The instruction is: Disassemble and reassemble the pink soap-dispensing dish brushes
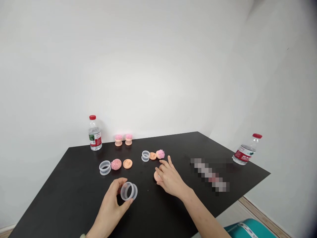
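My left hand (pixel 109 206) is closed on a clear plastic spool-shaped ring (pixel 135 191), thumb below and fingers behind it, just above the black table. Something small and red shows behind the ring, too hidden to name. To the right, my right hand (pixel 172 180) has its thumb and some fingers around a peach round piece (pixel 156 176), which it partly covers. Beyond that hand lie a pink bristle brush head (pixel 160 154), a peach disc (pixel 153 156) and a second clear ring (pixel 145 156). Farther left are another clear ring (pixel 105 168), a brush head (pixel 116 164) and a peach disc (pixel 127 164).
Two assembled pink brushes (pixel 118 140) stand by the wall, beside a red-capped water bottle (pixel 95 135). Another bottle (pixel 245 152) is near the right edge of the black table (pixel 74 195). A pixelated strip (pixel 209 174) lies nearby; a teal stool (pixel 250 228) is below.
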`<action>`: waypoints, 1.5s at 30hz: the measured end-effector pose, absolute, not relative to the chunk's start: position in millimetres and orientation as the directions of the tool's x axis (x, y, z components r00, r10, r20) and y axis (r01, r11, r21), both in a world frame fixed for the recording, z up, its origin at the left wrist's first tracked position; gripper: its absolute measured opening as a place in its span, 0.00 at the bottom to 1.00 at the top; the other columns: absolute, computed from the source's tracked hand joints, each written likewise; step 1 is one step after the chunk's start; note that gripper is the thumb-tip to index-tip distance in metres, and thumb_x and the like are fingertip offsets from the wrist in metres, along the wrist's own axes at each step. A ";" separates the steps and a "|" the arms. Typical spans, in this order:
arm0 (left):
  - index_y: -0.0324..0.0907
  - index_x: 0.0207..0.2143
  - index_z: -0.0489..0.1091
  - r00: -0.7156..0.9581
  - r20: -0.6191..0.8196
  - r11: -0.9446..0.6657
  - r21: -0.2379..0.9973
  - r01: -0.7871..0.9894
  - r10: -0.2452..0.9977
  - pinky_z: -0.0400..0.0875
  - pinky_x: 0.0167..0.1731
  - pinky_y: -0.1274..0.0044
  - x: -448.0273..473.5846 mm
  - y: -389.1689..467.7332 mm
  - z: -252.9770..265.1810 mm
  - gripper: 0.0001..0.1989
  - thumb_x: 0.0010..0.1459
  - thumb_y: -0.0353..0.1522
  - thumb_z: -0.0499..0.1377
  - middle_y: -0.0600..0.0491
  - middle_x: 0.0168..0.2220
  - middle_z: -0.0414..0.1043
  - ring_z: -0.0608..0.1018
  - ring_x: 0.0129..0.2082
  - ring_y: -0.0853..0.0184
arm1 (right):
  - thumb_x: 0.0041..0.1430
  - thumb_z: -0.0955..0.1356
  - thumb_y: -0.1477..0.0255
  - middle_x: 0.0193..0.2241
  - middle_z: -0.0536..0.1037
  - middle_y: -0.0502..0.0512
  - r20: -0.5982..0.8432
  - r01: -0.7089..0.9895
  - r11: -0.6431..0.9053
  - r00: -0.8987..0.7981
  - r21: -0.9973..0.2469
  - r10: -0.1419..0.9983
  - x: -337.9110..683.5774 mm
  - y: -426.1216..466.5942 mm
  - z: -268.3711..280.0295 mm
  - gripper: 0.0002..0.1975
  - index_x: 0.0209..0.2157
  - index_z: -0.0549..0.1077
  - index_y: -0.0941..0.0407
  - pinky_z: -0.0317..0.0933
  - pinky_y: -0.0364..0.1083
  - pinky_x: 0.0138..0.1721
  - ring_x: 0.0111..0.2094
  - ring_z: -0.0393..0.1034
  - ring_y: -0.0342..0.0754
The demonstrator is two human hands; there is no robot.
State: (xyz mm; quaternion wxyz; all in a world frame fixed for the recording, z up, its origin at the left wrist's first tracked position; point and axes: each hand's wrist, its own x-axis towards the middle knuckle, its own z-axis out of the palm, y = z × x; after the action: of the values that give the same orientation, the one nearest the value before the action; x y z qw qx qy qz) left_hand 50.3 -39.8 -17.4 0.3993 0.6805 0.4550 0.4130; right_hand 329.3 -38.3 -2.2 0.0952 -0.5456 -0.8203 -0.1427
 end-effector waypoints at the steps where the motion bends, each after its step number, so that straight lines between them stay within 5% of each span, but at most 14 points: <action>1: 0.45 0.43 0.71 0.254 0.203 -0.277 0.912 0.303 0.945 0.71 0.47 0.64 49.8 -39.9 -15.9 0.17 0.50 0.33 0.66 0.49 0.43 0.75 0.78 0.43 0.54 | 0.55 0.74 0.71 0.38 0.79 0.64 0.303 0.922 0.363 -0.387 0.136 0.871 329.2 -37.3 -2.8 0.24 0.53 0.75 0.63 0.43 0.75 0.65 0.57 0.64 0.70; 7: 0.46 0.45 0.70 0.333 0.250 -0.373 0.844 0.386 0.909 0.72 0.47 0.65 50.0 -42.2 -16.2 0.16 0.53 0.30 0.61 0.50 0.44 0.74 0.77 0.44 0.56 | 0.58 0.73 0.67 0.46 0.77 0.64 0.455 0.923 0.381 -0.360 0.049 0.815 336.0 -39.7 -13.3 0.25 0.54 0.73 0.62 0.40 0.75 0.66 0.63 0.56 0.70; 13: 0.47 0.49 0.70 0.496 0.174 -0.441 0.749 0.494 0.851 0.71 0.50 0.66 74.8 -45.6 -4.2 0.22 0.50 0.24 0.59 0.50 0.47 0.73 0.76 0.47 0.57 | 0.67 0.66 0.67 0.48 0.76 0.65 0.764 0.947 0.302 -0.115 -0.109 0.635 367.3 -42.3 -32.2 0.17 0.54 0.71 0.60 0.51 0.74 0.62 0.61 0.59 0.67; 18: 0.40 0.51 0.72 0.513 0.180 -0.503 0.618 0.604 0.839 0.68 0.54 0.66 110.9 -28.0 2.2 0.24 0.50 0.22 0.60 0.46 0.49 0.73 0.74 0.51 0.55 | 0.67 0.65 0.68 0.45 0.78 0.62 0.839 0.927 0.287 0.050 -0.240 0.542 382.2 -40.3 -39.0 0.12 0.49 0.72 0.56 0.64 0.68 0.54 0.57 0.64 0.64; 31: 0.34 0.57 0.67 0.484 0.145 -0.457 0.631 0.626 0.863 0.67 0.55 0.65 150.0 -1.0 -2.9 0.32 0.47 0.23 0.64 0.42 0.54 0.72 0.72 0.55 0.53 | 0.66 0.65 0.75 0.38 0.79 0.59 0.853 0.864 0.413 0.034 -0.287 0.520 366.4 -44.0 -29.1 0.07 0.42 0.74 0.55 0.70 0.60 0.47 0.52 0.68 0.60; 38: 0.45 0.53 0.70 0.508 0.170 -0.476 0.673 0.566 0.845 0.71 0.53 0.63 96.2 -27.0 -4.0 0.24 0.52 0.26 0.60 0.46 0.56 0.69 0.72 0.56 0.55 | 0.65 0.65 0.77 0.40 0.78 0.59 0.810 0.815 0.524 -0.122 -0.248 0.574 354.3 -45.5 -8.1 0.09 0.44 0.73 0.54 0.68 0.58 0.47 0.47 0.70 0.57; 45: 0.50 0.44 0.74 0.545 0.333 -0.621 0.590 0.516 0.769 0.78 0.45 0.70 52.1 -33.8 -16.8 0.15 0.55 0.27 0.62 0.50 0.47 0.76 0.80 0.45 0.60 | 0.64 0.68 0.71 0.53 0.73 0.61 0.384 0.842 0.373 -0.219 -0.390 0.897 314.8 24.9 52.3 0.18 0.55 0.69 0.54 0.63 0.55 0.56 0.55 0.67 0.56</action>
State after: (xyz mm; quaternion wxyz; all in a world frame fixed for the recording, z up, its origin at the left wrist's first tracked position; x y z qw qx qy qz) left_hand 52.1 -33.8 -16.8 0.2170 0.8517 0.3774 0.2917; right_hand 314.8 24.9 52.3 0.2815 -0.5579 -0.7792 0.0490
